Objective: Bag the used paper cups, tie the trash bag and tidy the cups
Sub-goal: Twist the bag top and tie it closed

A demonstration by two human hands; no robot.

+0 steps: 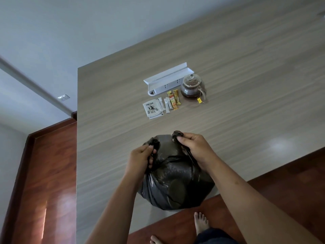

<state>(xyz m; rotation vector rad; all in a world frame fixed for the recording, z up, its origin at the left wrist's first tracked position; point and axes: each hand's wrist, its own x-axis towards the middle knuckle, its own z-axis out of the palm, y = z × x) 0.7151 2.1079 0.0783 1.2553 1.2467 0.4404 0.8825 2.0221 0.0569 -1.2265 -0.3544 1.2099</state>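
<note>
A full black trash bag (175, 180) sits at the near edge of the wooden bench (228, 67), its belly bulging slightly past that edge over the floor. Both hands work its gathered top. The left hand (140, 158) has its fingers curled round a bunched ear of plastic on the bag's left shoulder; the right hand (193, 148) pinches a second twisted ear at the top, fingertips closed on it. The two ears stand apart, not knotted together.

Bare bench surface lies all around the bag, with a wide band between it and the next things. Further back, near the bench's middle, lie a white tea packet (153, 109) and, just beside it, a row of small sachets (171, 102). Behind these are a white power strip (168, 79) and a glass teapot (192, 86) with dark tea, close together. The right half of the bench is open surface.

The bench's left edge runs straight down the view, with red-brown floor (44, 173) beside it. Bare feet (201, 223) stand on the floor just below the bag.
</note>
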